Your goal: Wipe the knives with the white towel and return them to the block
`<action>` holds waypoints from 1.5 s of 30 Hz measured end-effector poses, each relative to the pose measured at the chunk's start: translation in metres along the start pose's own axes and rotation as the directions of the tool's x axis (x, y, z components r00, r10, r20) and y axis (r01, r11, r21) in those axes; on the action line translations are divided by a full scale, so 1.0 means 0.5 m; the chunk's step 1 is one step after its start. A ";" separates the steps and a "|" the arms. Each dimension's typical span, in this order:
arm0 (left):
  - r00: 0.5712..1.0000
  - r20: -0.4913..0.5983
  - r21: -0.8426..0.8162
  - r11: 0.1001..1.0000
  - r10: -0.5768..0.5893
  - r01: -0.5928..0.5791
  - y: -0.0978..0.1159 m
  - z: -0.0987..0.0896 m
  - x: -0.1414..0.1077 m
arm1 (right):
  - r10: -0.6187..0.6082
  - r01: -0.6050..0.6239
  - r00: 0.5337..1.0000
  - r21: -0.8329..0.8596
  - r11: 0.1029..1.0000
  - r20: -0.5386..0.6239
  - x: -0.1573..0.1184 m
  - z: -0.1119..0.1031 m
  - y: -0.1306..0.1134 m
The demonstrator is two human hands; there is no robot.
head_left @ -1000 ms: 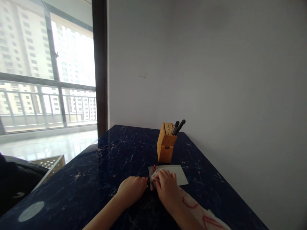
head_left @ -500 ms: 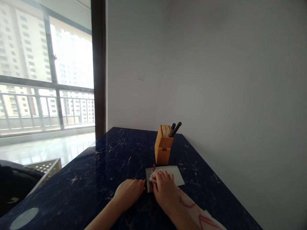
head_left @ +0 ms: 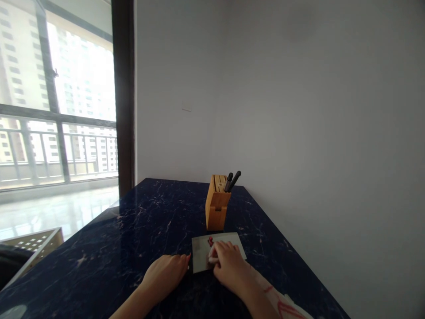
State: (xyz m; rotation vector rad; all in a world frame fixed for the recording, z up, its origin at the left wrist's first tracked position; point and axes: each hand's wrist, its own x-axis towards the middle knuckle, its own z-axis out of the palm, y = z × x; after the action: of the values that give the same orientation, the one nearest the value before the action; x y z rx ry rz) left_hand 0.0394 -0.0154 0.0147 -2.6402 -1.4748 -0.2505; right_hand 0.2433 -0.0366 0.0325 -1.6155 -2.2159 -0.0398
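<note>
A flat, pale grey rectangular plate [head_left: 199,253] with a slightly shiny surface lies on the dark table before me. My right hand [head_left: 229,265] rests over its middle, fingers curled on a crumpled white tissue [head_left: 211,255] pressed against the plate. Just beyond the tissue, a small red spot [head_left: 210,241] shows; I cannot tell what it is. Beside the plate's left edge, my left hand [head_left: 168,272] is closed, knuckles up. A bit of red and white shows at its fingertips, but what it grips is hidden.
Behind the plate stands a wooden knife block [head_left: 216,212] with two black-handled knives [head_left: 234,180]. White material with red lines [head_left: 279,301] lies by my right forearm. The dark blue marbled table [head_left: 159,212] runs back to the wall. A perforated container [head_left: 40,241] stands at left.
The view has turned a little to the right. Across the plate, my right hand and the tissue have slid right and slightly nearer. My left hand keeps its place beside the plate.
</note>
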 end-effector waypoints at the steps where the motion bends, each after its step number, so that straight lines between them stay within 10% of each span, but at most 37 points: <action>1: 1.000 0.000 0.000 1.000 0.001 -0.001 0.000 0.000 0.001 | 0.067 -0.067 0.998 -0.051 0.996 -0.008 -0.003 -0.002 0.021; 5: 1.000 0.003 -0.004 1.000 0.014 -0.014 -0.002 0.000 0.001 | 0.235 -0.247 0.969 -0.222 0.943 -0.079 -0.013 0.007 0.071; 12: 0.999 -0.008 0.020 0.999 0.032 -0.032 0.003 -0.007 -0.001 | 0.038 -0.040 0.986 -0.010 0.999 -0.164 0.025 0.028 0.036; 20: 1.000 -0.018 -0.003 1.000 0.004 -0.004 0.000 0.002 -0.001 | 0.162 -0.183 0.955 -0.061 0.981 -0.248 0.028 0.021 0.106; 30: 0.996 0.017 -0.054 0.994 -0.090 0.091 0.005 -0.007 -0.004 | -0.083 0.101 0.988 0.134 0.986 -0.132 0.012 0.039 -0.010; 37: 0.989 0.014 -0.190 0.971 -0.146 0.146 -0.035 -0.017 -0.016 | 0.216 -0.181 0.896 0.124 0.976 -0.388 0.021 -0.003 0.091; 41: 0.983 0.149 -0.540 0.824 -0.107 0.172 -0.084 -0.022 -0.020 | 0.320 -0.194 0.788 0.280 0.940 -0.525 0.025 -0.014 0.124; 45: 0.958 0.281 -0.804 0.532 -0.052 0.264 -0.108 -0.028 -0.024 | 0.381 -0.212 0.816 0.388 0.897 -0.435 0.028 0.011 0.110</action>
State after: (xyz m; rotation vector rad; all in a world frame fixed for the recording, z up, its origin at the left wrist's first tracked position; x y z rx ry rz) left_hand -0.0141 0.0004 0.0268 -3.3177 -2.0814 -0.9345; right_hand 0.2889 -0.0041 0.0208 -1.5343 -1.4670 -0.0059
